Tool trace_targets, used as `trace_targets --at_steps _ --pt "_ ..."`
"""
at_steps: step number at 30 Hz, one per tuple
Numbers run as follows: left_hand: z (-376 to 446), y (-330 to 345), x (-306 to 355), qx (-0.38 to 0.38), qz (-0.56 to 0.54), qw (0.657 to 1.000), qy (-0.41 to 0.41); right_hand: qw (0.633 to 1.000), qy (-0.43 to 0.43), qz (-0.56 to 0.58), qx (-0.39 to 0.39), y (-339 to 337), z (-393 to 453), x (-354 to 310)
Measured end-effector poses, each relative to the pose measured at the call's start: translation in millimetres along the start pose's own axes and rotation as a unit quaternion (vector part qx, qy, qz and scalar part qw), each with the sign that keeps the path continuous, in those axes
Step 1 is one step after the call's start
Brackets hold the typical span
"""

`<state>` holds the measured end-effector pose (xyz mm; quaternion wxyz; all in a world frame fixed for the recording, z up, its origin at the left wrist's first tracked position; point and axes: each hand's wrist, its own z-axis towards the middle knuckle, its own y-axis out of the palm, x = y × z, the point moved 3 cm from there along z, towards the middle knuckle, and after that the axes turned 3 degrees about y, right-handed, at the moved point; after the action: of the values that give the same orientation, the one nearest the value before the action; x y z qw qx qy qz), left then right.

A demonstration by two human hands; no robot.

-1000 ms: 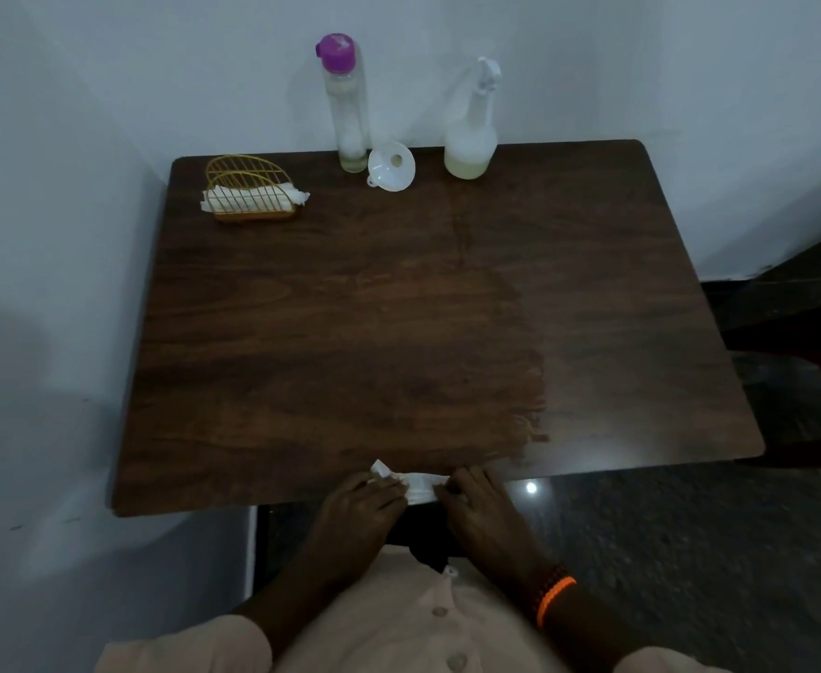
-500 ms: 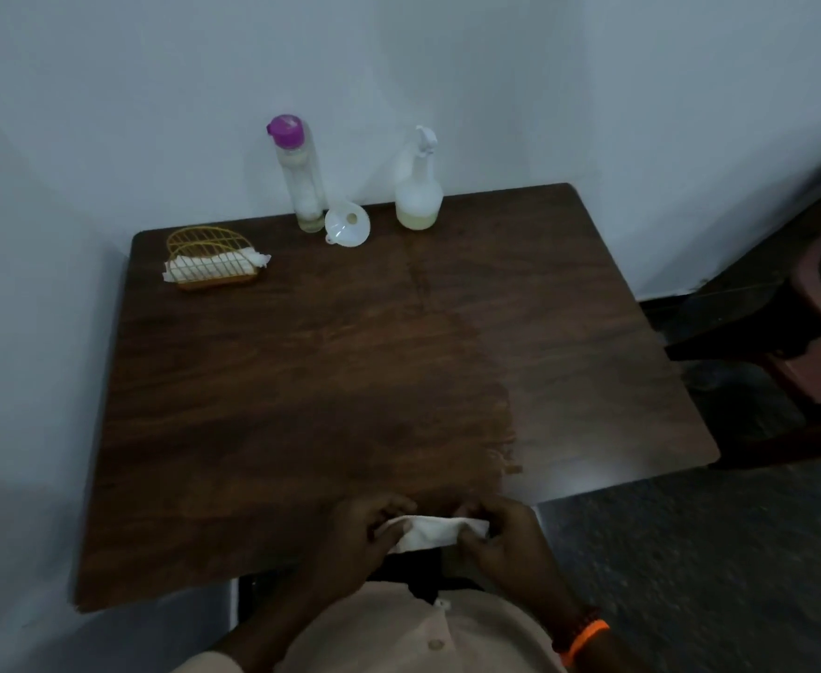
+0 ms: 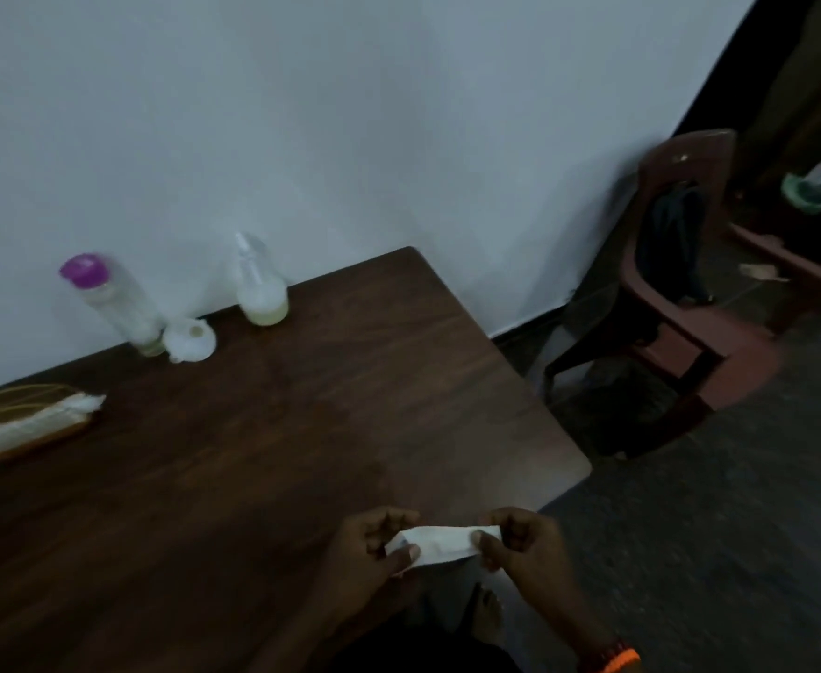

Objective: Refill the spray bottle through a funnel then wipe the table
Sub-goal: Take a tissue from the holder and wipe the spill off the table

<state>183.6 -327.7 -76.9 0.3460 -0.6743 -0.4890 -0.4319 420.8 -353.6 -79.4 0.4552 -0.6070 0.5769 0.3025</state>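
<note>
A folded white tissue (image 3: 440,545) is stretched between my two hands just off the near right corner of the dark wooden table (image 3: 262,429). My left hand (image 3: 374,551) pinches its left end, my right hand (image 3: 520,541) its right end. At the table's far edge against the wall stand a white spray bottle (image 3: 259,284) with pale liquid at the bottom, a white funnel (image 3: 190,340) lying beside it, and a clear bottle with a purple cap (image 3: 117,303).
A wire holder with white tissues (image 3: 25,422) sits at the table's far left. A brown plastic chair (image 3: 680,293) with a dark bag on it stands on the floor to the right. White walls close in behind.
The view has swung right and up, so the table sits lower left and the chair shows. My hands have lifted the tissue off the table edge and pulled it out longer between them.
</note>
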Motion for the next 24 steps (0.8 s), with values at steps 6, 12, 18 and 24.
trace_targets --at_steps 6,12,18,24 --pt "68 70 32 -0.018 0.009 1.0 -0.014 1.0 0.021 -0.015 0.019 -83 51 -1" --pt "138 116 76 0.006 0.036 0.999 -0.004 0.999 0.023 0.014 0.039 -139 109 -25" --pt "213 116 125 0.001 0.108 0.993 0.053 0.997 -0.018 0.008 0.08 -164 168 -61" --pt "304 105 162 0.0 0.208 0.973 0.1 0.995 -0.019 0.007 0.094 -175 256 -93"
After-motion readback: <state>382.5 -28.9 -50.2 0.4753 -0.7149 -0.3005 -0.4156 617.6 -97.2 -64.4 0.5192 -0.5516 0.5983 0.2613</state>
